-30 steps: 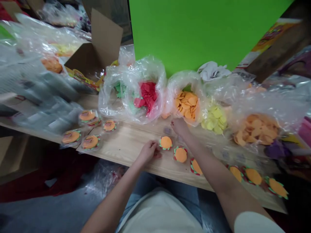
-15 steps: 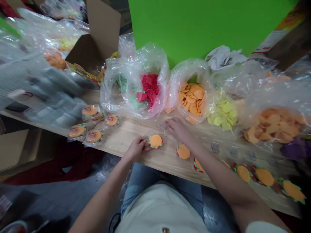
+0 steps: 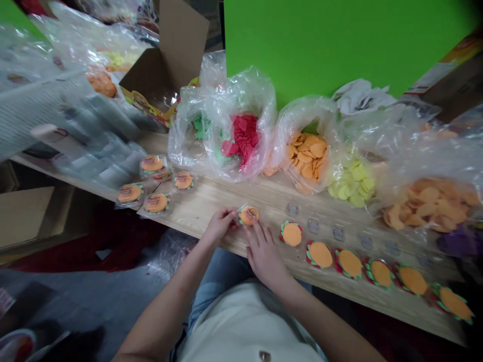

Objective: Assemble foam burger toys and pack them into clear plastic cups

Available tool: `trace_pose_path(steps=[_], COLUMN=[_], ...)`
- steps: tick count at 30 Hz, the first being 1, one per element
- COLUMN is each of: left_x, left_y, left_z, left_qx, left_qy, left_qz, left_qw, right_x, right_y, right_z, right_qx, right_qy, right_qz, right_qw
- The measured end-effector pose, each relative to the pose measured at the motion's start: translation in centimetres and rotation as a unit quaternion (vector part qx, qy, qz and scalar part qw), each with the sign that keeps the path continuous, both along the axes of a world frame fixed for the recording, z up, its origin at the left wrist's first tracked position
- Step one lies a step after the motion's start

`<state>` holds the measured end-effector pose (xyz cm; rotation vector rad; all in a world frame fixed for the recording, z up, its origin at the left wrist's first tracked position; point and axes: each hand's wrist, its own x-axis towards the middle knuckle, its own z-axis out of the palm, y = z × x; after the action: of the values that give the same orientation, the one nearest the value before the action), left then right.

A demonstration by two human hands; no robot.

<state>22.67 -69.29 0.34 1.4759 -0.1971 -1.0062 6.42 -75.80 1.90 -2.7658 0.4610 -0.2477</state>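
Observation:
On the wooden bench, my left hand pinches the left edge of a small felt burger that has a clear cover with a label on top. My right hand lies just below and right of it, with outstretched fingers touching the burger's near edge. To the right runs a row of several uncovered orange felt burgers. Small clear covers lie in a line behind that row.
Clear bags of red, orange and yellow felt pieces line the back of the bench below a green board. Several covered burgers sit at the left, near stacked clear packaging and an open carton.
My right hand came back from the covers near the orange bag to the burger at my left hand. That burger now carries a clear labelled cover.

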Motion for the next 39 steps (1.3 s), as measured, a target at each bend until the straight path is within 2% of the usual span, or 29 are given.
trace_pose_path(steps=[1, 3, 5, 6, 7, 10, 16, 20, 26, 28, 31, 33, 36, 38, 39], left_x=[-0.1, -0.6, -1.5, -2.1, -2.7, -4.8, -7.6, -9.1, -10.9, -11.1, -11.4, -11.7, -11.8, -11.1, -10.5], left_y=[0.3, 1.2, 2.3, 2.8, 3.3, 4.6, 7.1, 7.7, 7.4, 7.5, 7.9, 8.1, 7.9, 7.3, 6.9], left_z=[0.3, 1.3, 2.5, 3.1, 3.6, 4.2, 3.2, 2.8, 2.3, 2.5, 2.6, 2.6, 3.2, 4.2, 4.8], left_qx=[-0.004, -0.007, -0.011, -0.013, -0.013, 0.001, 0.063, 0.062, 0.08, 0.081, 0.074, 0.076, 0.07, 0.076, 0.086], left_qy=[-0.01, -0.021, -0.024, -0.026, -0.03, -0.04, 0.039, 0.045, 0.004, 0.027, 0.11, 0.131, 0.11, 0.107, 0.133], left_qz=[-0.004, -0.024, -0.067, -0.096, -0.126, -0.196, -0.264, -0.26, -0.188, -0.17, -0.168, -0.151, -0.11, -0.15, -0.206], left_qw=[1.0, 0.999, 0.997, 0.995, 0.991, 0.98, 0.962, 0.963, 0.979, 0.982, 0.977, 0.977, 0.985, 0.98, 0.965], right_x=[-0.2, -0.5, -0.5, -0.3, -0.2, -0.2, -3.7, -5.5, -5.9, -5.9, -6.2, -6.5, -6.6, -5.4, -4.2], right_y=[-0.5, -1.9, -3.3, -3.8, -4.1, -3.6, 0.2, 1.3, 1.4, 1.2, 1.3, 1.6, 1.7, 0.3, -1.0], right_z=[0.7, 1.8, 2.4, 2.5, 2.4, 1.7, -0.9, -1.8, -2.4, -2.9, -3.4, -3.0, -1.2, 0.1, 0.8], right_qx=[0.037, 0.112, 0.174, 0.202, 0.226, 0.26, 0.29, 0.287, 0.289, 0.301, 0.312, 0.314, 0.32, 0.323, 0.322], right_qy=[-0.019, -0.067, -0.085, -0.067, -0.034, 0.069, 0.073, 0.046, 0.023, 0.027, 0.033, 0.041, 0.047, 0.016, -0.001], right_qz=[-0.014, -0.089, -0.177, -0.199, -0.199, -0.144, -0.12, -0.121, -0.129, -0.146, -0.168, -0.175, -0.168, -0.138, -0.097], right_qw=[0.999, 0.987, 0.965, 0.957, 0.953, 0.952, 0.947, 0.949, 0.948, 0.942, 0.934, 0.932, 0.931, 0.936, 0.942])
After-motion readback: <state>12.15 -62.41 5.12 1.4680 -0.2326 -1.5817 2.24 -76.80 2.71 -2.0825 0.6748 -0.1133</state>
